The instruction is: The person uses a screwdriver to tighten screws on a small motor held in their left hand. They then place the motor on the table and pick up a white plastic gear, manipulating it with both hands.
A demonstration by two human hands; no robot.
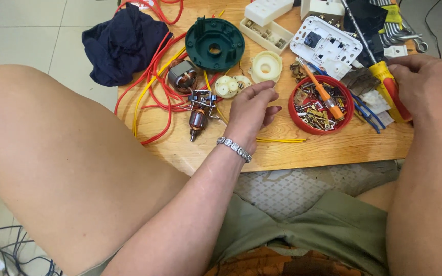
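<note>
Screwdriver with a yellow-and-red handle is gripped in the right hand at the right edge of the wooden table. From left: red wires, a motor armature and white gears are shown. The left hand is held above the table, palm turned inward, fingers loosely curled and holding nothing. A red bowl of small metal parts is seen between the hands.

A screwdriver with a yellow-and-red handle is gripped at the right edge of the wooden bench, its long metal shaft slanted up and away to the left over a white plastic switch plate. Just beside it, a shallow red dish filled with small metal parts is seen, an orange-handled tool laid across it.
</note>
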